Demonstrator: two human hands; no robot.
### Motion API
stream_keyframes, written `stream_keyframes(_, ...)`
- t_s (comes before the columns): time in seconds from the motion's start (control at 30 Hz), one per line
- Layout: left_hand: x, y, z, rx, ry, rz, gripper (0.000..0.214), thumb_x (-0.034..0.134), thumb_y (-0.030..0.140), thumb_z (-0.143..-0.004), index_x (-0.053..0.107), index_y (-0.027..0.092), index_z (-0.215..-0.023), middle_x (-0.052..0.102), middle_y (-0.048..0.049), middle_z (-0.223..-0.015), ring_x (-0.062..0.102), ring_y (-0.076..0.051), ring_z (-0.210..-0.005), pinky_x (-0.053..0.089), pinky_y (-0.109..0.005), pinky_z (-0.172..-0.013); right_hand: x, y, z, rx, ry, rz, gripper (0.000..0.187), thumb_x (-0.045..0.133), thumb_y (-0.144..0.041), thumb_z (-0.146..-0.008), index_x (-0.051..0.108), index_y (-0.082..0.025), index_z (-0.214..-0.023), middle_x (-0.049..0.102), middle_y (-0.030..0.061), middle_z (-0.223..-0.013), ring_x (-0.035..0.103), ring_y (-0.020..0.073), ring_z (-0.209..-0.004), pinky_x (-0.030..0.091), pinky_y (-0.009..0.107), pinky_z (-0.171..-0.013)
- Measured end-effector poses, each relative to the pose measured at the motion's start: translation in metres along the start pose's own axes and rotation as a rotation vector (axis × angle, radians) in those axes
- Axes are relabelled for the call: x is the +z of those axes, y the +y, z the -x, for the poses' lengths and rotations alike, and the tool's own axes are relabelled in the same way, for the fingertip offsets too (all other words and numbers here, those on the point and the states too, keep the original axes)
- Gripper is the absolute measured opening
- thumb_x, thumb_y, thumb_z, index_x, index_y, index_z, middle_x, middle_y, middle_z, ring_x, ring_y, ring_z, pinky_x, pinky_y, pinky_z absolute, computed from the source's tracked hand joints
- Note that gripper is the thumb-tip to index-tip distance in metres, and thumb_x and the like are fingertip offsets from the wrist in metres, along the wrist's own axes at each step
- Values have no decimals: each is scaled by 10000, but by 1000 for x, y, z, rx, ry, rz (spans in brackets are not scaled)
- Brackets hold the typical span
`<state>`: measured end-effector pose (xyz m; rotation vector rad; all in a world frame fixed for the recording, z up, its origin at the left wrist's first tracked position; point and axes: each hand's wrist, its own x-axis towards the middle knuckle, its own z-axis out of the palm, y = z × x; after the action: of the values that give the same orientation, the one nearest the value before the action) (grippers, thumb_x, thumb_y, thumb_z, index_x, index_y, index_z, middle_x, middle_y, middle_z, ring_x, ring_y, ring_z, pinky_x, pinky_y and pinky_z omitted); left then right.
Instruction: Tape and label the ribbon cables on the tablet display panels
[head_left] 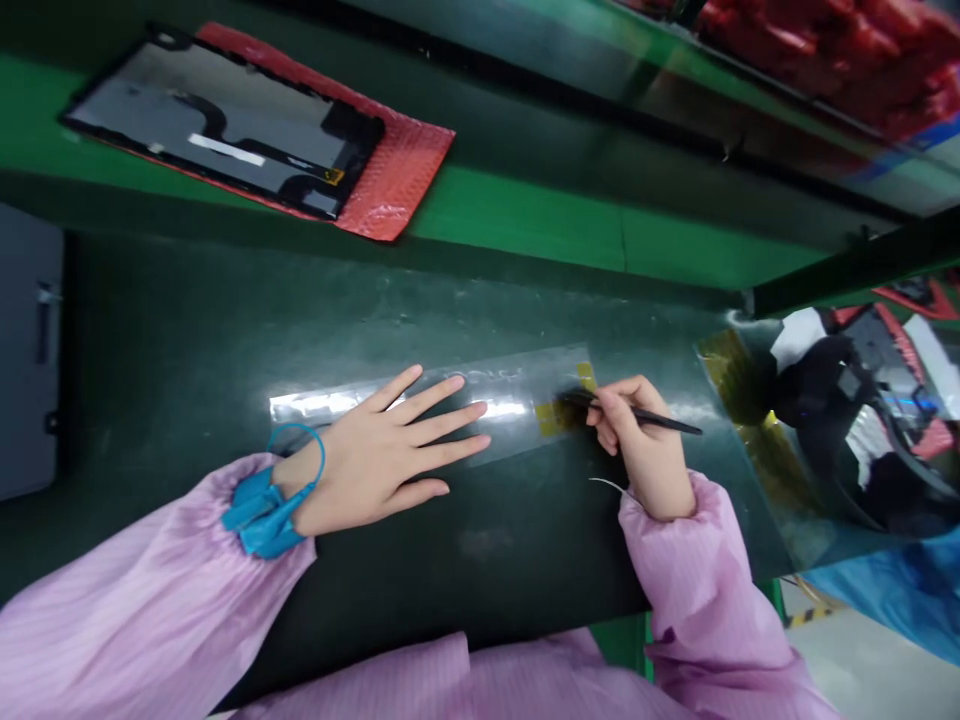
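Observation:
My left hand lies flat with its fingers spread, over a clear plastic strip on the dark green mat. A blue wrist strap circles that wrist. In my right hand is a pair of black tweezers, pinched between thumb and fingers. Its tips reach the strip's right end, beside amber tape pieces. Whether the tips grip any tape is too blurred to tell.
Up on the green ledge rests a display panel on a red bubble-wrap bag. At the right lie another clear sheet with amber tape and a round black object. A grey case stands at the left edge.

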<state>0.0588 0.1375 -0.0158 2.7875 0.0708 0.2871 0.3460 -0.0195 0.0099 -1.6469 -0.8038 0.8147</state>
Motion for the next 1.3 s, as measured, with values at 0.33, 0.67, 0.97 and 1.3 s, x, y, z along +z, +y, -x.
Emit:
stream_keyframes(0.33,1,1,0,-2,6,-11,550,590,389,-1053,453,370,-1586,398,34,-1700,263,-296,-1622,74,-552,-1340,10,-3,15,45,38,202,383,836,-431,-863,511,-240,-793,725,-19,-642,543,93,-417,394,217,-407)
stream_keyframes(0.67,1,2,-1,8,-11,-37,545,565,398,-1065,438,358,-1594,362,30,-1719,229,-301,-1630,23,-541,-1335,13,-7,11,101,-24,221,406,820,-495,-870,529,-225,-780,776,18,-732,534,85,-418,343,207,-372)
stream_keyframes(0.97,3,1,-2,0,-13,-22,497,433,457,-1111,437,358,-1598,371,43,-1715,186,-269,-1641,-32,-495,-1327,13,-5,10,-9,16,196,343,778,-450,-910,511,-243,-853,685,-48,-646,516,72,-438,331,183,-386)
stream_keyframes(1.3,9,1,-2,10,19,-9,504,507,419,-1086,466,346,-1583,379,34,-1711,243,-293,-1624,-33,-504,-1324,4,-5,13,92,-79,102,376,841,-448,-846,533,-234,-877,781,22,-785,673,129,-550,398,167,-367)
